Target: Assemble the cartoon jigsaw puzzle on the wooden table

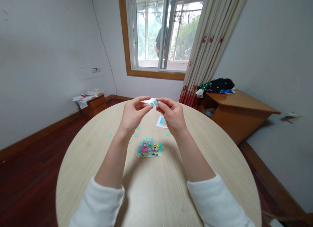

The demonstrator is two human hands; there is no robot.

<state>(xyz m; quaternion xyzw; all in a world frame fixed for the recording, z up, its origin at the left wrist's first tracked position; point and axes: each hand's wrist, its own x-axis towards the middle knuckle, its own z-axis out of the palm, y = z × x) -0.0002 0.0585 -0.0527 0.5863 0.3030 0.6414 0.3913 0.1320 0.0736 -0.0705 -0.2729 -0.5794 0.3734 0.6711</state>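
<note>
Above the far part of the table, my left hand (133, 114) and my right hand (172, 114) meet at a small teal jigsaw puzzle piece (154, 103). Thumb and fingers of each hand pinch it from opposite sides. Whether it is one piece or two joined together, I cannot tell. Below and between my forearms lies a partly assembled jigsaw puzzle (149, 148), showing a pink, a pale and a yellow cartoon figure on teal. A loose teal piece (167, 134) is near my right wrist; several others, like this piece (136, 135), are scattered around my left wrist.
A printed picture card (161, 122) lies partly behind my right hand on the round wooden table (156, 194). Right of it stands a wooden desk (244, 104) with a pile of cloth (221, 85). A small cabinet (97, 104) is at the left wall. Behind are a window and a curtain (207, 41).
</note>
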